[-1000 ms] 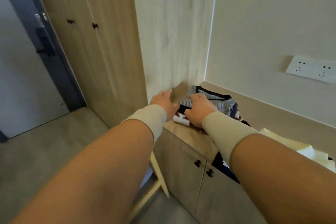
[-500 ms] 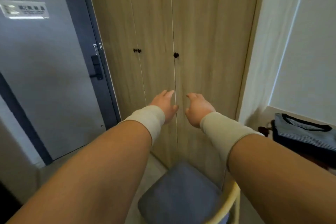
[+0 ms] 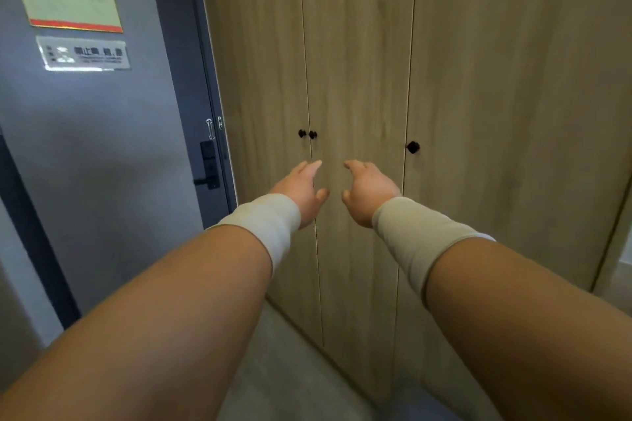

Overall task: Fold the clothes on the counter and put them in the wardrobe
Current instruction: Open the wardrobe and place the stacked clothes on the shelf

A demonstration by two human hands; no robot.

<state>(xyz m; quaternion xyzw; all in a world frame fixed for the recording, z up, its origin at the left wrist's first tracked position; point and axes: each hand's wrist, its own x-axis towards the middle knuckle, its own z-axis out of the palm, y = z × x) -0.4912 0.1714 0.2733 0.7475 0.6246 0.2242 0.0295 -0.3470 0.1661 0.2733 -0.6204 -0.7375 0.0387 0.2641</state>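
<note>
Fingers of the left hand [image 3: 301,189] are stretched forward and loosely spread, holding nothing; those of the right hand [image 3: 367,191] are relaxed and slightly bent, also empty. Both hands hang side by side in front of the wardrobe [image 3: 461,85], just below a pair of small black knobs [image 3: 307,134], with a single black knob [image 3: 413,147] off to the right; whether any fingertip touches the wood cannot be told. Each wrist wears a pale beige band. All wardrobe doors are closed. To the left stands a grey door [image 3: 102,154] with a dark handle lock [image 3: 208,164] and two signs. No clothes are in view.
</note>
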